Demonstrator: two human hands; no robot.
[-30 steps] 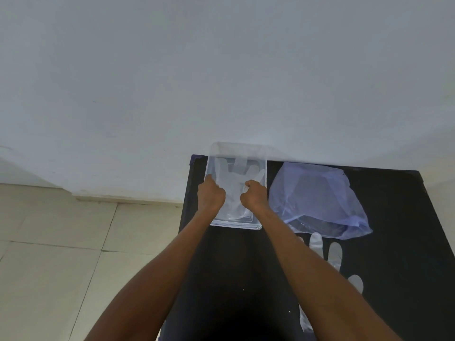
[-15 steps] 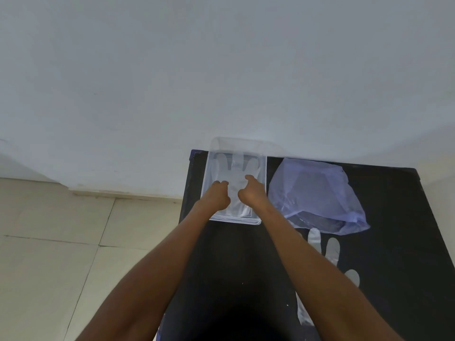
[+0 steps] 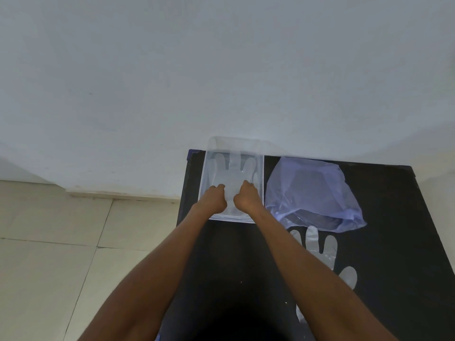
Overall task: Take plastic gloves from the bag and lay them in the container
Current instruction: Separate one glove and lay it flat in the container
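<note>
A clear plastic container (image 3: 203, 183) sits at the far left corner of the black table (image 3: 398, 242). A see-through plastic glove (image 3: 234, 168) lies flat inside it, fingers pointing toward the wall. My left hand (image 3: 213, 199) and my right hand (image 3: 247, 199) are side by side over the near half of the container, fingers curled down onto the glove's cuff end. To the right of the container lies a crumpled bluish plastic bag (image 3: 312, 190). A second glove (image 3: 320, 244) rests flat on the table in front of the bag, partly hidden by my right forearm.
A white wall (image 3: 221, 70) rises directly behind the table. Pale floor tiles (image 3: 61, 242) lie to the left, past the table's left edge. The container's far rim leans against the wall.
Both hands have moved closer together and slid toward the near end of the container. The glove now lies flatter, with its fingers spread out at the far end.
</note>
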